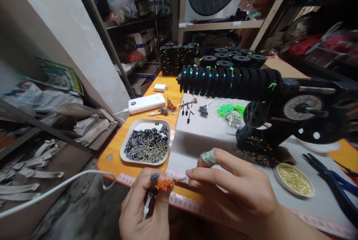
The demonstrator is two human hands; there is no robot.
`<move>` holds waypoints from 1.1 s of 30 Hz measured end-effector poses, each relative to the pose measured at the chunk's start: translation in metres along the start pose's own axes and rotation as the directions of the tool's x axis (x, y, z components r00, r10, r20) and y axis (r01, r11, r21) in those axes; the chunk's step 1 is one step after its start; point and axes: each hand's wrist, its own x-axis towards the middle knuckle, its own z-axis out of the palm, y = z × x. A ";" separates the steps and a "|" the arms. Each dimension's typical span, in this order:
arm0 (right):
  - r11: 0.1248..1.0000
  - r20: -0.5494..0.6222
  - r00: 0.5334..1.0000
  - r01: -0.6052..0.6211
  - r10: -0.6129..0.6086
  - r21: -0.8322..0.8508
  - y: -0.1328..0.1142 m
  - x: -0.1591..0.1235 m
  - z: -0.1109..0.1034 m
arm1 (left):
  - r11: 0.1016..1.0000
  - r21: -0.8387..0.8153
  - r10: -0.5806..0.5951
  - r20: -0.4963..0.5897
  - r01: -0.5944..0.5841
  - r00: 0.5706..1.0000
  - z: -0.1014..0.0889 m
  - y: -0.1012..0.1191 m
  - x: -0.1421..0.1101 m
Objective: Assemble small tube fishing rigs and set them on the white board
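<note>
Handwork at the near edge of a worktop (117, 145), right of its near-left corner. The left hand (135, 204) has its grip closed on an orange-tipped bundle (165, 185), the thumb pressing from the front; a dark-tipped bundle (154, 176) shows in the same hand, just beside the orange tips. The right hand (240, 184) reaches in from the right, its fingertips at a thin pale stem beside the orange tips; whether that grip has closed on the stem cannot be told at this size. The step in hand is judged to be fine fingertip work on the orange-tipped bundle. The next move would call for a firm left pinch, so that the tips do not scatter, and a light right pinch on one stem alone. Toward the worktop's left edge lies a white tray (142, 124) of small dark and yellow-tipped pieces (148, 145); toward the near-right corner, a dish of golden pieces (295, 180) and blue-handled pliers (330, 182); across the right side, a shaft of black discs (232, 81)
</note>
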 end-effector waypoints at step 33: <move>0.992 0.049 0.996 -0.082 0.077 0.095 0.004 0.011 -0.010 | 0.915 0.277 0.084 0.580 -0.294 0.810 -0.004 -0.012 0.045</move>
